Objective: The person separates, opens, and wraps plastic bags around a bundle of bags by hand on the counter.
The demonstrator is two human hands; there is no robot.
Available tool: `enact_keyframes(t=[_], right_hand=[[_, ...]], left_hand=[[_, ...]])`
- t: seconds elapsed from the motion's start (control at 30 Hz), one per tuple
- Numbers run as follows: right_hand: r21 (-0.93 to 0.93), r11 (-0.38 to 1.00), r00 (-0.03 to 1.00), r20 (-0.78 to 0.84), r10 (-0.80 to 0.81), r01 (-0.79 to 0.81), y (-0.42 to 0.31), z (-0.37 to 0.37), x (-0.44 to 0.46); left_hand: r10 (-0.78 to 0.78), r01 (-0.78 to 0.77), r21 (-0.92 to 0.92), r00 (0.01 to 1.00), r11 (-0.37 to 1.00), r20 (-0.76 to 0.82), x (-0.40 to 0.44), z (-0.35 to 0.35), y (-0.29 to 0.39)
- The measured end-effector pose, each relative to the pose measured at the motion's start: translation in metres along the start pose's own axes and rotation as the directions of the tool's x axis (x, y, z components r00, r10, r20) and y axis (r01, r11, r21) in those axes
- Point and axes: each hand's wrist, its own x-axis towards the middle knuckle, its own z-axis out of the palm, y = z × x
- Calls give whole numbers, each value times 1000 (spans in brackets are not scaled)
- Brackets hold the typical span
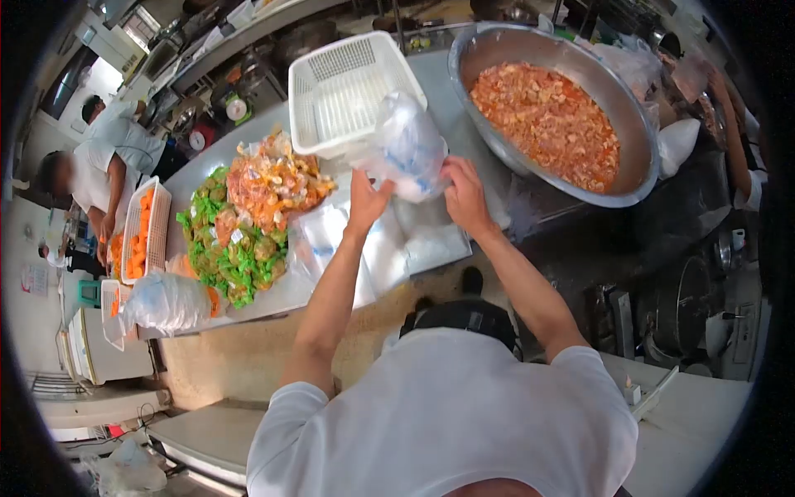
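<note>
Between my hands a clear plastic bag [407, 149] with blue markings stands puffed up over the metal table. My left hand [368, 200] grips its lower left side, thumb toward the bag. On the opposite side my right hand [465, 192] has its fingers closed on the bag's edge. A white plastic basket [348, 79] sits just behind the bag, which overlaps its near corner. Flat clear bags [381, 258] lie on the table below my hands. To the right is a large metal basin [642, 157] holding reddish chopped, marinated meat [546, 124].
Left on the table are a heap of bagged orange-red food [273, 178], green-tied bags [236, 244] and a filled plastic sack [170, 300]. A basket of orange pieces [157, 228] stands farther left, near people in white shirts [98, 170]. Another person's arm [729, 124] shows at far right.
</note>
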Motion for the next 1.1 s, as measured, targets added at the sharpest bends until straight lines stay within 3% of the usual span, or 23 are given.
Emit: enact_keyframes(t=[0.03, 0.1, 0.13, 0.17, 0.23, 0.27, 0.33, 0.4, 0.5, 0.6, 0.63, 0.7, 0.73, 0.8, 0.83, 0.93, 0.97, 1.0, 1.07, 1.1], right_hand=[[142, 981, 991, -10, 133, -130, -4, -1, -9], [412, 850, 934, 4, 357, -327, -3, -4, -6], [456, 792, 890, -1, 455, -405, -5, -5, -12], [499, 725, 835, -6, 551, -475, -6, -6, -19], [565, 590, 745, 68, 663, -577, -16, -5, -39], [484, 590, 745, 230, 626, -646, -19, 5, -53], [299, 609, 657, 537, 530, -735, -29, 28, -78], [409, 699, 800, 428, 420, -586, -55, 50, -82], [188, 759, 660, 648, 381, -623, -71, 47, -54], [272, 718, 664, 666, 339, -640, -82, 36, -35], [363, 724, 742, 599, 301, -587, -90, 26, -28], [281, 785, 769, 536, 348, -552, -74, 19, -31], [345, 699, 763, 450, 463, -627, -66, 10, -25], [569, 486, 717, 296, 631, -663, -41, -15, -3], [714, 360, 688, 231, 687, -600, -37, -31, 11], [452, 775, 890, 118, 440, -442, -67, -82, 57], [324, 837, 897, 183, 401, -440, -85, -81, 58], [317, 865, 913, 256, 317, -389, -98, -78, 52], [301, 913, 913, 378, 150, -275, -111, -79, 45], [397, 851, 933, 252, 258, -343, -102, -80, 42]], left_hand=[[-125, 125, 32, 992, 992, 27, -12, -3, -8], [-356, 295, 304, 919, 906, 170, -30, -27, -25], [-393, 141, 652, 883, 745, 258, -55, -38, -27], [-471, 76, 754, 820, 652, 324, -76, -51, -26], [-343, 98, 673, 908, 733, 241, -105, -58, -53], [-289, 127, 620, 942, 774, 168, -111, -61, -56], [-298, 197, 393, 930, 898, 214, -109, -65, -41], [-276, 221, 223, 926, 949, 257, -98, -65, -17], [-237, 199, 152, 924, 968, 301, -89, -60, 35], [-410, 429, 10, 858, 903, 309, -88, -57, 53], [-500, 619, -127, 724, 775, 476, -84, -61, 64], [-540, 719, -505, 694, 479, 476, -73, -63, 81], [-541, 687, -685, 682, 242, 493, -63, -64, 93], [-222, 566, -824, 801, -25, 556, -42, -76, 102], [-132, 545, -838, 829, -29, 544, -30, -81, 120], [-231, 531, -544, 819, 650, 525, -15, -78, 162], [-180, 464, -422, 810, 779, 558, -15, -66, 173], [-166, 453, -360, 779, 816, 605, -15, -54, 184], [-240, 471, -436, 841, 767, 485, -19, -35, 149], [-275, 532, -683, 846, 501, 457, -15, -40, 142]])
